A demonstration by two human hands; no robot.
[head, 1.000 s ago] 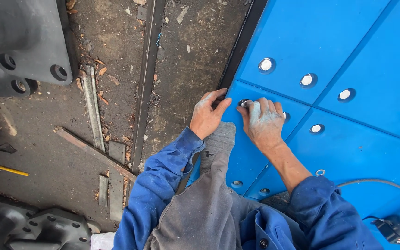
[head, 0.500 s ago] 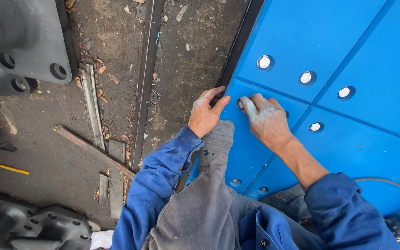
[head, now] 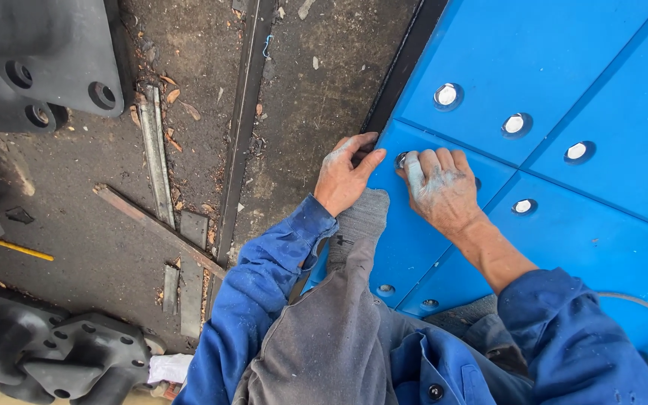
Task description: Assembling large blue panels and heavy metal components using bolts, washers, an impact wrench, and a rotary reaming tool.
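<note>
Head view, read left to right. Far left: dark grey metal castings [head: 39, 67] with round holes, up top; more of the same [head: 54, 352] at the bottom edge, with a white rag [head: 170, 367] just beside them. Between the two groups: a thin yellow stick [head: 24, 250] flat on the dirty floor [head: 91, 225]. Further right: loose metal strips [head: 155, 157] and a long floor rail [head: 243, 112] running away from the camera.

Centre: left hand [head: 346, 180], dusted pale, laid against the near edge of the blue panel [head: 601, 247], fingers [head: 360, 142] stretched out and close together, nothing seen in the grasp. Just below it: a knee in grey trousers [head: 361, 217], resting on the panel.

Right of that: right hand [head: 444, 191], palm down on the panel, fingers [head: 414, 166] curled over a recessed hole [head: 401, 159] near the panel corner. Cannot tell whether anything is pinched under the fingertips. Hands near each other, not touching.

Change against one second and half a second earlier: almost none. Both hands at the same spots; right fingers slightly flatter over the hole. Judged: work holding at this one hole, no shift to another.

Further right: a row of shiny bolt heads [head: 446, 94] sunk in round holes in the panel, well apart from the hands. Lower right: a grey cable [head: 639, 300] lying over the panel.
</note>
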